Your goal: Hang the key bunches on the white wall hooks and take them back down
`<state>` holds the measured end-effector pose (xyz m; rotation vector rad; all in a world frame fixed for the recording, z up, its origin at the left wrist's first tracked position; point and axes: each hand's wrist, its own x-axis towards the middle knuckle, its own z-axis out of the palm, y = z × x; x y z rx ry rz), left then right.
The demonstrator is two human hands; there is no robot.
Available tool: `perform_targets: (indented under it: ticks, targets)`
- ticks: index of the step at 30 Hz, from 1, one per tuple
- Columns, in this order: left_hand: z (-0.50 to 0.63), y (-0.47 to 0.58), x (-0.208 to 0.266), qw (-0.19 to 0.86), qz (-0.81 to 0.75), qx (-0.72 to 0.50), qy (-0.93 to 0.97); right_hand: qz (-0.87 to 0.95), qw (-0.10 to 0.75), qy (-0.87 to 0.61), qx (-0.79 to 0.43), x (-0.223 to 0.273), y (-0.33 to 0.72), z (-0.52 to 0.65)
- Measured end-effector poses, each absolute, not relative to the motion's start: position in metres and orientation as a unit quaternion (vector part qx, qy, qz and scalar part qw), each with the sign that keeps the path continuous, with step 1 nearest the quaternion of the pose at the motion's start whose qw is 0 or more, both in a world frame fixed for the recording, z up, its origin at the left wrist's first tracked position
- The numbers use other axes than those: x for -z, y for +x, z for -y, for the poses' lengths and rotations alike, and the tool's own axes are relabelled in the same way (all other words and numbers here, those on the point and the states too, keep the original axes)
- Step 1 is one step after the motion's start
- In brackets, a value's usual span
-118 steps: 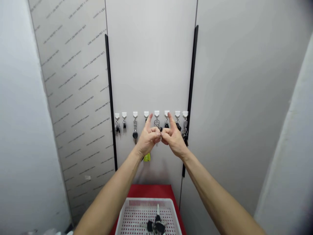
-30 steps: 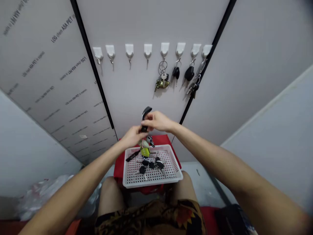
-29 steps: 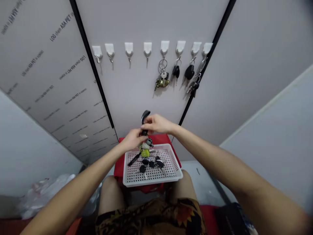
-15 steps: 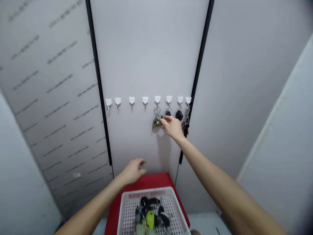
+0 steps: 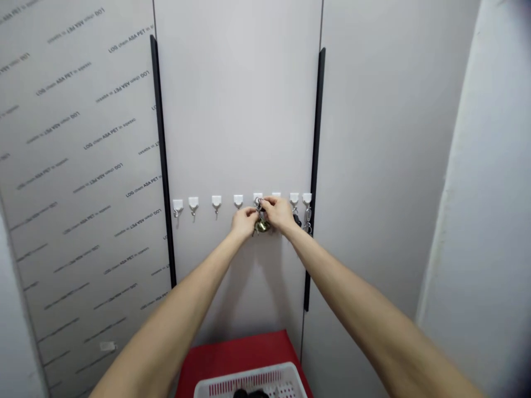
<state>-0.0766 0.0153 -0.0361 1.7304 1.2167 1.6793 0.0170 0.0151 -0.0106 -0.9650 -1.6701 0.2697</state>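
Note:
A bunch of keys (image 5: 261, 225) on metal rings is at a white wall hook (image 5: 258, 196), the fifth from the left in a row. My right hand (image 5: 279, 213) pinches the ring at the top of the bunch, close under the hook's white base. From the left, my left hand (image 5: 244, 221) closes its fingertips on the same bunch. Whether the ring still sits on the hook is hidden by my fingers. Right of my hands, a black key fob (image 5: 297, 220) and another key bunch (image 5: 307, 221) hang from the last two hooks.
Several bare white hooks (image 5: 216, 202) line the wall panel on the left. Black vertical strips (image 5: 163, 166) edge the panel. Below, a white plastic basket (image 5: 249, 381) with dark items stands on a red surface (image 5: 240, 354).
My left hand has risen from above the basket to the key bunch. My right hand has shifted up from the keys to their ring. The view has tilted upward.

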Motion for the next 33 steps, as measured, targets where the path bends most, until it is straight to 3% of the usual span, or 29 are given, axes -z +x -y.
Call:
perform_targets:
  ticks: [3, 6, 8, 12, 17, 20, 25, 29, 31, 33]
  targets:
    - [0.000, -0.082, 0.022, 0.276, -0.414, -0.638, 0.588, 0.729, 0.546, -0.388, -0.140, 0.000, 0.027, -0.006]
    - [0.025, -0.088, 0.026, 0.340, -0.392, -0.628, 0.580, 0.679, 0.572, -0.458, -0.054, 0.011, 0.049, -0.004]
    - [0.041, -0.092, 0.040, 0.360, -0.395, -0.607, 0.588, 0.659, 0.545, -0.518, -0.013, 0.028, 0.061, -0.008]
    - [0.066, -0.095, 0.094, 0.373, -0.449, -0.518, 0.625, 0.678, 0.495, -0.541, -0.046, 0.054, 0.065, -0.017]
    - [0.094, -0.100, 0.182, 0.435, -0.487, -0.325, 0.684, 0.633, 0.575, -0.506, -0.116, 0.045, 0.058, -0.018]
    - [0.110, -0.105, 0.222, 0.410, -0.498, -0.240, 0.725, 0.656, 0.591, -0.451, -0.125, 0.025, 0.065, -0.010]
    - [0.122, -0.115, 0.238, 0.338, -0.540, -0.152, 0.755, 0.784, 0.406, -0.427, -0.193, 0.022, 0.076, 0.027]
    - [0.116, -0.125, 0.225, 0.342, -0.545, -0.220, 0.733, 0.858, 0.171, -0.401, -0.271, 0.097, 0.073, 0.064]
    - [0.111, -0.126, 0.221, 0.360, -0.541, -0.239, 0.722, 0.864, 0.138, -0.398, -0.277, 0.133, 0.071, 0.071]
    - [0.108, -0.125, 0.220, 0.371, -0.537, -0.243, 0.718, 0.843, 0.197, -0.430, -0.258, 0.144, 0.073, 0.065]
